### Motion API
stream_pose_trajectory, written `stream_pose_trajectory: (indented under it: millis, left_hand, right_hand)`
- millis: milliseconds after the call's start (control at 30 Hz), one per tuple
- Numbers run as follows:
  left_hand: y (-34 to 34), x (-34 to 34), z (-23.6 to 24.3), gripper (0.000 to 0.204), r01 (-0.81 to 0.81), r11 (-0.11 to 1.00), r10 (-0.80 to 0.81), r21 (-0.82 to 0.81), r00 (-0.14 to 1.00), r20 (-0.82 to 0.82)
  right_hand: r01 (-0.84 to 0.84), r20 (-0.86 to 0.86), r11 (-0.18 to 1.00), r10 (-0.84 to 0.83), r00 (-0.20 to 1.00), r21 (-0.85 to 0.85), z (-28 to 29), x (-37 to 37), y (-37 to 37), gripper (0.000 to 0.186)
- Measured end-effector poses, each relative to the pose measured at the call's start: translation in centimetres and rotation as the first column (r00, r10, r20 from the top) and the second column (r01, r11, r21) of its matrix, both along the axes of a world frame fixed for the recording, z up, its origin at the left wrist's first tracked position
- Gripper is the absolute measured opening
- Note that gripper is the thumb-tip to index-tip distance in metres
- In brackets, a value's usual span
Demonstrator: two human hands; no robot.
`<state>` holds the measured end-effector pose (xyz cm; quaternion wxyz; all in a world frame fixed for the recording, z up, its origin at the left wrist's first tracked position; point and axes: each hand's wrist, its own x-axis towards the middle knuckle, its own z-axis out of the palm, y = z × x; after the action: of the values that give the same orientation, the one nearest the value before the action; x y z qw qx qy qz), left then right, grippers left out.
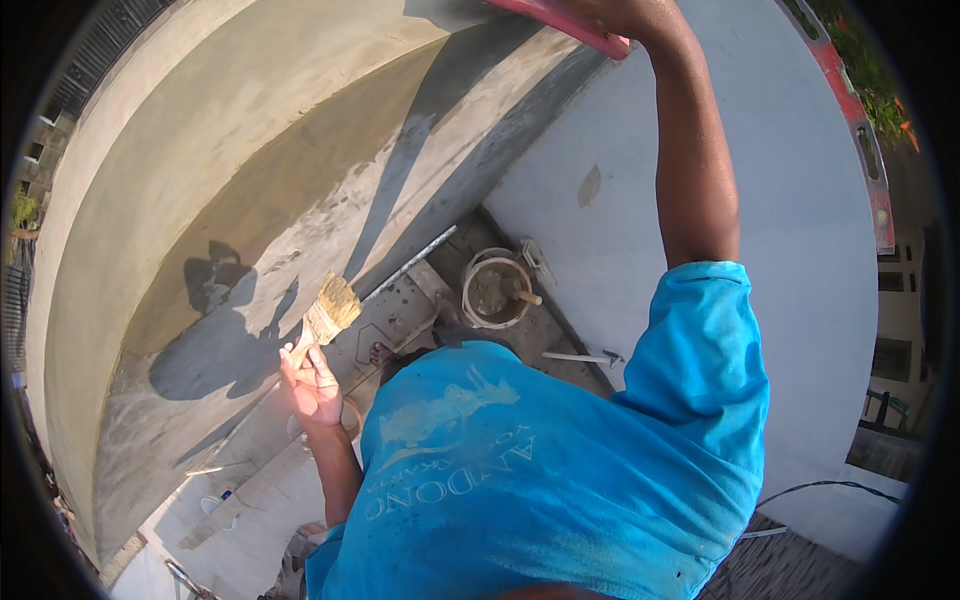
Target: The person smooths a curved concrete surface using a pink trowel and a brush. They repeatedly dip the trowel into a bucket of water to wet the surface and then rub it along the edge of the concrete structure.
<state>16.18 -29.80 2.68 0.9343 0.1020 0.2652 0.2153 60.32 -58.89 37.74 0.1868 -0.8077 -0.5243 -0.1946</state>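
Observation:
My left hand (313, 390) is closed around the handle of a wide paintbrush (334, 308), its pale, caked bristles pointing up. The brush is held in front of the plastered wall (300, 170), which has a darker, damp-looking band and paler patches. My right arm reaches up and forward. At the top edge, my right hand (612, 12) is closed on a long red plastering float (578, 28) against the wall; the picture's edge cuts off part of both.
A bucket (488, 323) of grey mortar with a wooden handle sticking out stands on the tiled floor by my feet. Close by lie a hammer-like tool (585, 357) and a pale straight bar (412, 262). To the right is a bluish-white wall (800, 230) with a red level (855, 115) along its edge.

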Motion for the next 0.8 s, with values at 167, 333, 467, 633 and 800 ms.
stream_pose_trajectory:
  millis: [167, 333, 467, 633, 800]
  left_hand:
    - [0.0, 0.3, 0.3, 0.022, -0.002, 1.0, 0.002, -0.006, 1.0, 0.014]
    - [0.2, 0.5, 0.0, 0.023, 0.014, 1.0, -0.014, -0.01, 1.0, 0.016]
    - [0.1, 1.4, 0.5, 0.021, 0.062, 0.998, -0.062, 0.003, 0.998, 0.023]
    - [-1.2, 3.0, 3.1, 0.022, 0.174, 0.978, -0.14, -0.113, 0.957, 0.255]
    - [-5.2, 9.8, 10.5, 0.026, 0.277, 0.942, -0.202, -0.192, 0.92, 0.337]
  right_hand:
    - [-0.108, -0.087, 0.993, 0.104, 0.991, -0.042, 0.1, -3.6, 0.7, 0.02]
    - [-0.08, -0.092, 0.996, 0.076, 0.993, -0.039, -1.2, -3.2, 2.5, 0.021]
    - [0.374, -0.088, 0.913, -0.391, 0.916, -0.163, 0.7, -2.9, 4.9, 0.021]
    - [0.237, -0.275, 0.947, -0.173, 0.946, 0.217, -1.2, -9.2, -1.2, 0.025]
    - [-0.121, -0.664, 0.896, 0.402, 0.63, 0.428, -14.1, -19.3, -1.1, 0.036]
